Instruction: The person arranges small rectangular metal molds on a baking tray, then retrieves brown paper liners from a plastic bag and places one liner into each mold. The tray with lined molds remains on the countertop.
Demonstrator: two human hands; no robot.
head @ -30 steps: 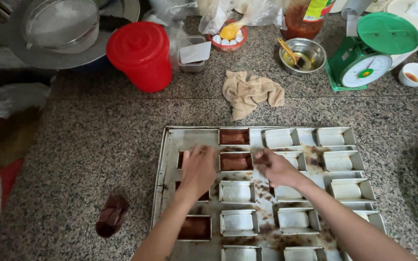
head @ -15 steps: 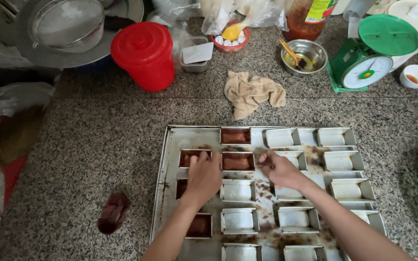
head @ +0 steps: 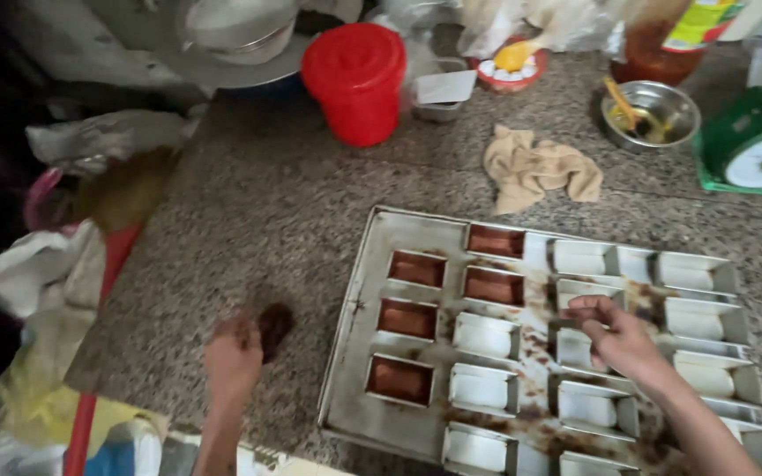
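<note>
The left hand was down on the speckled stone counter, just off the left edge of the metal baking tray, fingers curled around a dark brown lump (batter bag or dough, too blurred to tell). That lump poked out past the fingertips, its long axis running up and to the right, toward the tray's edge. The grip looked closed on it, though the blur hid the fingers.

Over on the tray, the right hand hovered among the small rectangular moulds, fingers bent loosely inward, half closed, and whether anything sat in it could not be told. The moulds lay in rows with their long sides across the tray; those at the left held brown filling, the rest showed pale lining. Brown smears spotted the tray between them.

Further back sat a red lidded bucket, a crumpled beige cloth, a steel bowl and a green kitchen scale.
</note>
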